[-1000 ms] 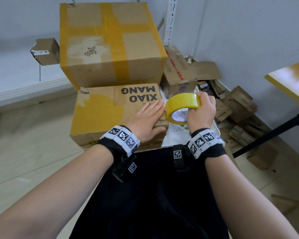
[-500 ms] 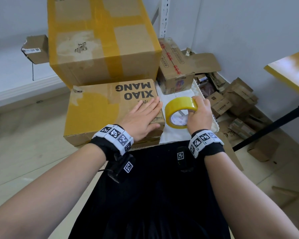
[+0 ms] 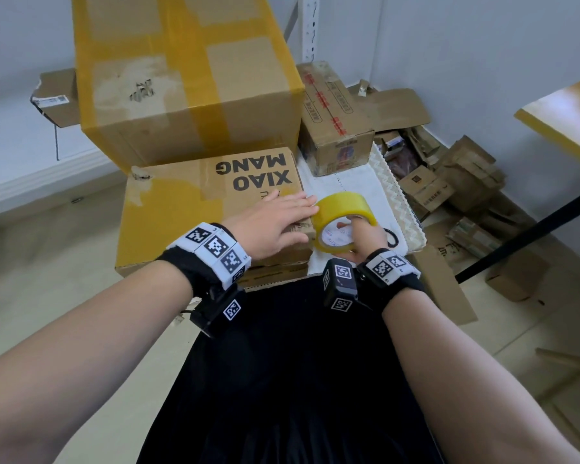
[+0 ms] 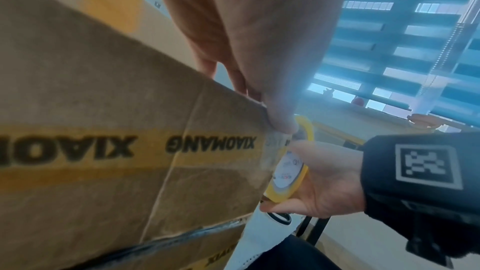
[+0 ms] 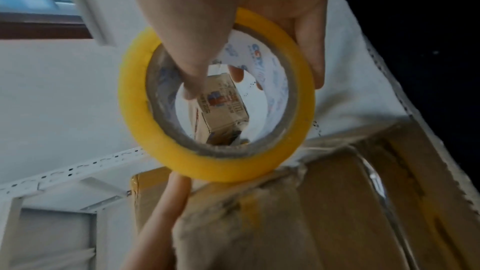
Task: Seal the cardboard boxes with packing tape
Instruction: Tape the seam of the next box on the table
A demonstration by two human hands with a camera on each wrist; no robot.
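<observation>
A flat cardboard box [image 3: 181, 209] printed XIAO MANG lies in front of me, partly covered in yellow tape. My left hand [image 3: 272, 222] lies flat on its near right corner, fingers straight, fingertips at the right edge [image 4: 280, 122]. My right hand [image 3: 362, 236] grips a roll of yellow packing tape [image 3: 344, 209] just off that corner, fingers through the core [image 5: 218, 98]. The roll touches the box corner [image 5: 246, 192]. A big taped box [image 3: 188, 75] stands behind the flat one.
A smaller box [image 3: 335, 122] sits on a white cloth [image 3: 359, 185] to the right. Flattened cartons [image 3: 449, 182] are piled on the floor by the wall. A yellow-topped table [image 3: 563, 108] with a black leg stands at the far right. My dark clothing fills the lower view.
My right hand has brought the tape roll down and left against the box's near right corner. My left hand slid a little toward that edge. The head view moved closer.
</observation>
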